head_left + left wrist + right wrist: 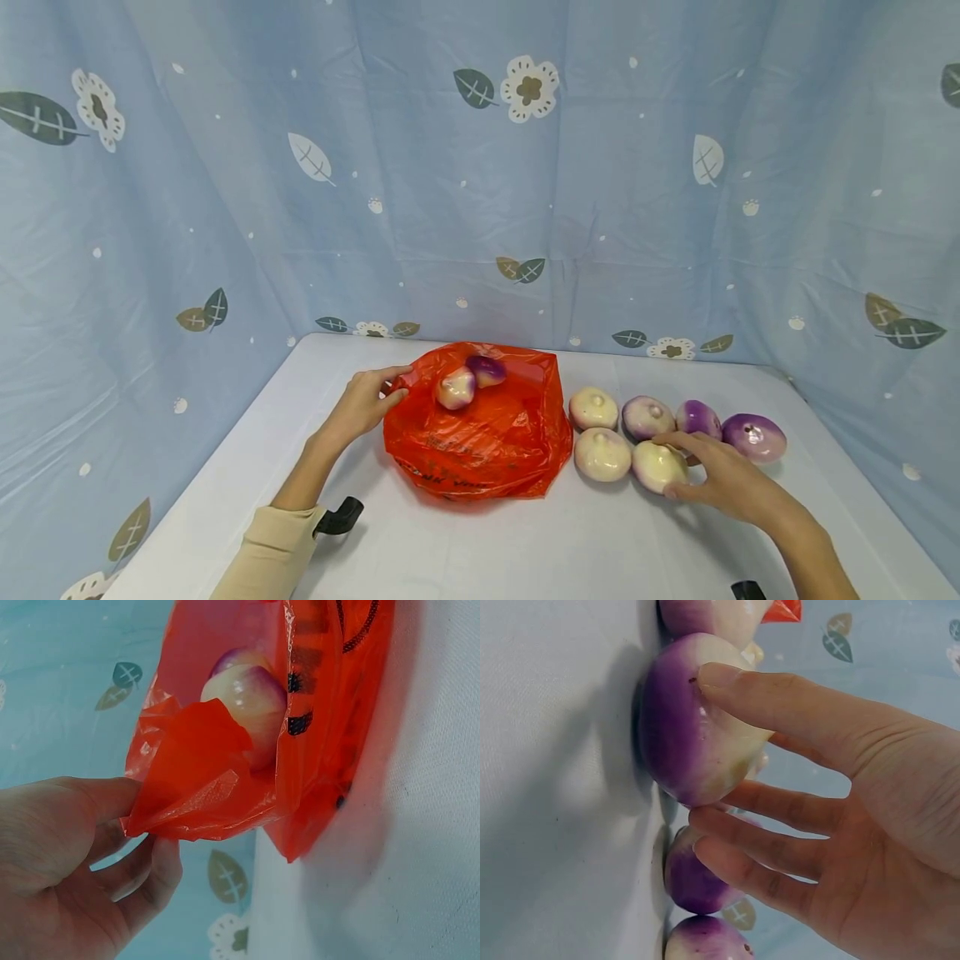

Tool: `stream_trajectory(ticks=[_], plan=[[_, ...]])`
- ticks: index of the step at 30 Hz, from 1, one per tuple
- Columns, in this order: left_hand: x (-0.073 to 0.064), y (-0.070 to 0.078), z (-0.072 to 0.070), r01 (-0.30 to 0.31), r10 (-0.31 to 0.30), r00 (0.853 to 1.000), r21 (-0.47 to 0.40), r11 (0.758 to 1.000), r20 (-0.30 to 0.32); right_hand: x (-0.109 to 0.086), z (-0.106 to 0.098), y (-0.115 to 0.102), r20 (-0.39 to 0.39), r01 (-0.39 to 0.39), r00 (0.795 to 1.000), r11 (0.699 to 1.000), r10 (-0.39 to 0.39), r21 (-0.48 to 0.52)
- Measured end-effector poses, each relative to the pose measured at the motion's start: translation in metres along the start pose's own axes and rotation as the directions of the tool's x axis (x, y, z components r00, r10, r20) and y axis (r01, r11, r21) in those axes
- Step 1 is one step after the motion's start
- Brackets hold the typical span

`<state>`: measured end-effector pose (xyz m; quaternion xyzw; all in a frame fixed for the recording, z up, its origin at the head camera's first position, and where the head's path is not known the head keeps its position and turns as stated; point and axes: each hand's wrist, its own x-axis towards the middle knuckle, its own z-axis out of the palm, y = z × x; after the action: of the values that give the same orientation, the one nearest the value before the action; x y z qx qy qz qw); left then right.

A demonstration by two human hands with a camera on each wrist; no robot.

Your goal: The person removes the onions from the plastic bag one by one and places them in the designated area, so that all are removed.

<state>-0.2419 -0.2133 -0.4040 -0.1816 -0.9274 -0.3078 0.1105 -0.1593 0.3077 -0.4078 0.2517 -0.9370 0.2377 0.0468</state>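
blue curtain (420,183) before me from nine round to three o'clock, printed flower (529,88) near twelve, dark leaf (41,119) at ten, white tabletop (480,550) toward six

The bag (480,454) is thin plastic, glossy and crinkled, catching bright glints. The bulbs (602,455) look smooth and shiny, almost lacquered. The bench (480,554) has a matt, finely textured covering; the curtain (412,158) looks like smooth cloth, the sleeve (270,546) matt fabric, the wrist mount (341,517) smooth plastic.

A flat white worktop (540,546) is carrying a crumpled red plastic bag (480,446) and six glossy, round purple-and-cream vegetables (648,417).
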Motion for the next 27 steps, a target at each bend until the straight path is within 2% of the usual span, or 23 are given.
stream_trajectory(ticks=[10,19,27], plan=[[-0.0001,-0.0013,-0.0002,-0.014,0.014,1.000,0.009,1.000,-0.027,-0.0003,-0.0057,0.0024,0.043,-0.013,0.999,0.999,0.012,0.035],[-0.0002,-0.0032,0.0006,-0.012,0.012,1.000,0.011,1.000,-0.023,-0.0015,-0.0069,0.0050,0.076,-0.002,0.997,0.997,-0.003,0.076],[0.0001,-0.0029,0.0009,-0.011,0.011,1.000,0.006,1.000,-0.027,0.0015,-0.0040,0.0045,0.045,-0.004,0.999,0.994,-0.001,0.113]])
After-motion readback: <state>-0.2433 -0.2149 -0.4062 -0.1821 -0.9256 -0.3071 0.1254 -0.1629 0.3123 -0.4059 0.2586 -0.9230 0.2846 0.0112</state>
